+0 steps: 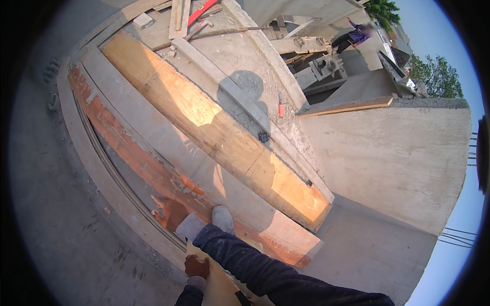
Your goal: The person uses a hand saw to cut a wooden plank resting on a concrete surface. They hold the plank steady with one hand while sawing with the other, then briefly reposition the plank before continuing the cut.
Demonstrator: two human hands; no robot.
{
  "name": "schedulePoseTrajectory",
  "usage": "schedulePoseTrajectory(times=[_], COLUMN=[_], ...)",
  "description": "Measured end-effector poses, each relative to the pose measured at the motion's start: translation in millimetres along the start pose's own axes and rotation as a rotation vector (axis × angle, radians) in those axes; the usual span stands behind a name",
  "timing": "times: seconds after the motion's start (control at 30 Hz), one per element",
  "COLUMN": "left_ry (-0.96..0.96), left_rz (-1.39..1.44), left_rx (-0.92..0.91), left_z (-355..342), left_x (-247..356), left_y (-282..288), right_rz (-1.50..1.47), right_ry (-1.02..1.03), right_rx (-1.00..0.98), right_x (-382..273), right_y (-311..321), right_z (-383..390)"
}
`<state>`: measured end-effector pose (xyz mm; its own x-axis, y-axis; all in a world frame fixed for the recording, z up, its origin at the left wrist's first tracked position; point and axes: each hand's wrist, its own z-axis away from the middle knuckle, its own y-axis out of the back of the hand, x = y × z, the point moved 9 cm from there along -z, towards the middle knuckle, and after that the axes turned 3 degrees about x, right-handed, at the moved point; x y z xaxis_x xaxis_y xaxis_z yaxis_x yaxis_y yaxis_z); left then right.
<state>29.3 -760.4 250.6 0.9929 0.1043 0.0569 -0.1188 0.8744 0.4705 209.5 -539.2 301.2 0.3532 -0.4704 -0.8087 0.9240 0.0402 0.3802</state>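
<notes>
My right hand (171, 213) reaches onto the orange-stained board (109, 120) at the lower middle, fingers apart near its left edge, where thin strips (130, 201) run. Below it, my left hand (197, 266) has its fingers curled on a tan sheet (217, 280), partly hidden by my right arm. A pale boot (222, 218) stands on the boards beside my right wrist. Alongside lie a grey plank (199, 166) and a long yellow plywood panel (153, 92), both crossed by patches of sunlight.
A narrow plank (229, 84), a red-handled tool (280, 107) and a red level (201, 11) lie on the rough concrete farther up. A concrete wall (388, 153) rises at right. A person in purple (357, 35) is among timber at upper right. Grey floor (66, 214) lies at left.
</notes>
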Motion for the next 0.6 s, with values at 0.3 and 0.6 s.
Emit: schedulePoseTrajectory(times=[0.3,0.6], left_ry=[-0.014,-0.017], left_rz=[-0.01,-0.006], left_rx=[-0.011,-0.011], left_z=[-2,-3], left_x=[1,-1], left_y=[-6,-2], right_rz=[0.004,-0.002], right_ry=[0.02,-0.022], right_rx=[0.051,0.01], right_x=[6,8], right_y=[3,1], right_z=[2,-1])
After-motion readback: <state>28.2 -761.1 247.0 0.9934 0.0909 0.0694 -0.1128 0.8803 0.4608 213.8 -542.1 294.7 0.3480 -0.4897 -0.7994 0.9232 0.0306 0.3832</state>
